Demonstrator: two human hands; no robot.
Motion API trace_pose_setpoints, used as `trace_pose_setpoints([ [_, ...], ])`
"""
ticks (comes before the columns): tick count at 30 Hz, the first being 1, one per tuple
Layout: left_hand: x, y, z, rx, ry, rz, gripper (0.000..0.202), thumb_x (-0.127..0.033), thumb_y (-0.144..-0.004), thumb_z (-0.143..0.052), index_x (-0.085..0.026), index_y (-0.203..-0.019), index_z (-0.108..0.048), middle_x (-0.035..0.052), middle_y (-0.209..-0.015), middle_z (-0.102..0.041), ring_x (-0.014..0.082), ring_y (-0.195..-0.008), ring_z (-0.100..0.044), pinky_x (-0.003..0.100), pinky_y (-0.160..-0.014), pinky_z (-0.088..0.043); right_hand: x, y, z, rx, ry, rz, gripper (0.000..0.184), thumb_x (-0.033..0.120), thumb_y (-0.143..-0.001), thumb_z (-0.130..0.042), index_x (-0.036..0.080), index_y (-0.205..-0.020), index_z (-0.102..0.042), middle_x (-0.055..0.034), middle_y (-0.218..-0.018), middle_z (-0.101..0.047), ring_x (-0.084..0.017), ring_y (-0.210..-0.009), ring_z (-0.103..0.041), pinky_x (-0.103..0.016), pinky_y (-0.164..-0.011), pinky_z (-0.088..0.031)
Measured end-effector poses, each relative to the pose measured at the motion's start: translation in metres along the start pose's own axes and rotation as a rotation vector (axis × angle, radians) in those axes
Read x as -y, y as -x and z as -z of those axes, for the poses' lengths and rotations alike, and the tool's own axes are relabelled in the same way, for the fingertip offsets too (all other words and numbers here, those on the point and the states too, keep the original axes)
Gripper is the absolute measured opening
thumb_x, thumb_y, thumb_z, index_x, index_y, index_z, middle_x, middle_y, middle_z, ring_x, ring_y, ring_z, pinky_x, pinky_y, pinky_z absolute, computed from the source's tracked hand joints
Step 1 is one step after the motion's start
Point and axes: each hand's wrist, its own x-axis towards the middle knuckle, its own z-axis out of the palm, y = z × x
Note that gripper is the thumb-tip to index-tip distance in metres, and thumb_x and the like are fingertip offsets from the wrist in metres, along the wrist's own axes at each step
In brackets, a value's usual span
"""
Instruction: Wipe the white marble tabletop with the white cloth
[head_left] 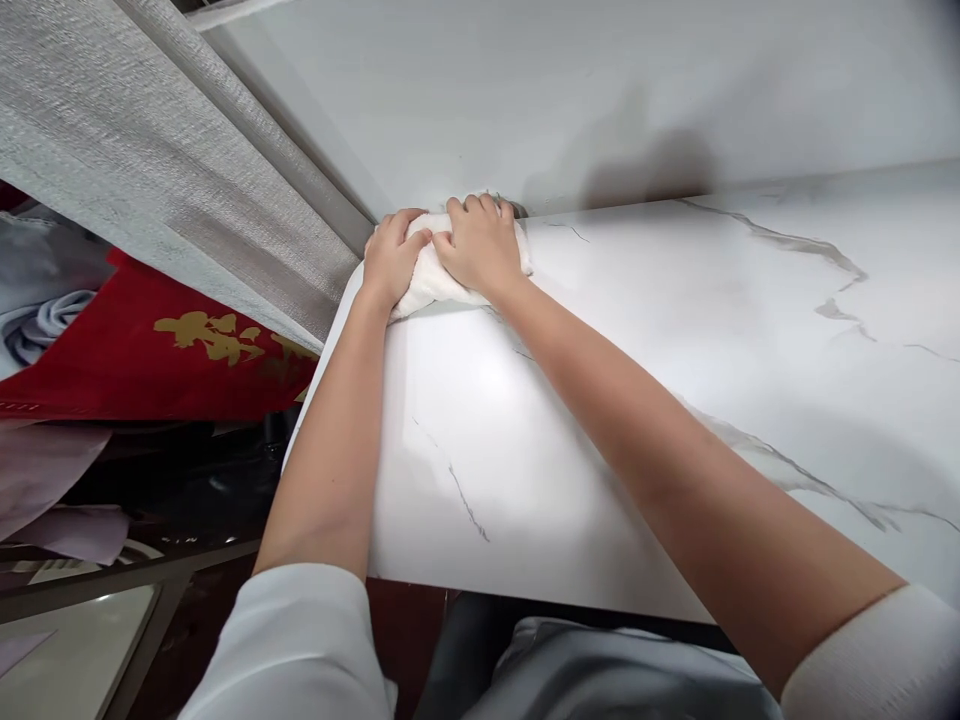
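Observation:
A folded white cloth (439, 283) lies at the far left corner of the white marble-patterned tabletop (465, 440), up against the wall. My left hand (391, 255) grips its left side, thumb across the top and fingers curled over the far edge. On the right part of the cloth presses my right hand (484, 245), its fingers bent over the far edge. The two thumbs nearly meet in the middle. Both arms reach forward across the table, and the fingertips are partly hidden behind the cloth.
A pale wall (465, 100) rises along the table's back edge. At the left hangs a grey curtain (202, 170) close to the table corner. Below it are a red cloth with gold characters (135, 340) and bundled pale fabric (45, 325). The table's front edge is near my body.

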Motion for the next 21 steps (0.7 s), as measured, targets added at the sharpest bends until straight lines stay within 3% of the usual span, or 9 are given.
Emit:
trace_pose_setpoints([
  [5, 0.009, -0.011, -0.002, 0.004, 0.004, -0.022, 0.035, -0.025, -0.091, -0.052, -0.025, -0.124, -0.062, 0.0023, -0.123, -0.06, 0.0297, -0.131, -0.05, 0.049, -0.114, -0.031, -0.001, -0.005, 0.0, 0.037, 0.082, 0.013, 0.084, 0.046, -0.103, 0.005, 0.001, -0.105, -0.066, -0.0207, -0.103, -0.067, -0.028, -0.113, -0.057, -0.055, -0.099, -0.039],
  [9, 0.013, -0.011, -0.003, -0.011, 0.024, -0.058, 0.033, -0.025, -0.09, -0.053, -0.027, -0.12, -0.064, 0.0026, -0.121, -0.061, 0.0314, -0.13, -0.051, 0.052, -0.114, -0.031, 0.002, -0.005, 0.002, 0.047, 0.061, 0.006, 0.071, 0.043, -0.104, -0.008, 0.003, -0.11, -0.065, -0.0214, -0.109, -0.067, -0.03, -0.116, -0.055, -0.057, -0.102, -0.036],
  [15, 0.014, -0.002, 0.0, -0.001, 0.031, -0.045, 0.035, -0.028, -0.09, -0.052, -0.027, -0.122, -0.064, 0.0054, -0.126, -0.062, 0.0309, -0.13, -0.05, 0.05, -0.116, -0.031, 0.017, 0.01, 0.025, 0.19, 0.134, -0.009, 0.044, 0.027, -0.099, -0.034, 0.001, -0.124, -0.058, -0.0191, -0.125, -0.059, -0.033, -0.124, -0.048, -0.06, -0.111, -0.027],
  [21, 0.026, 0.018, 0.013, -0.002, 0.094, -0.085, 0.039, -0.029, -0.087, -0.053, -0.026, -0.124, -0.064, 0.0046, -0.128, -0.062, 0.0293, -0.127, -0.052, 0.046, -0.114, -0.035, 0.039, 0.028, 0.037, 0.332, 0.148, 0.021, 0.047, 0.026, -0.099, -0.031, 0.002, -0.137, -0.046, -0.019, -0.138, -0.049, -0.035, -0.135, -0.038, -0.066, -0.116, -0.011],
])
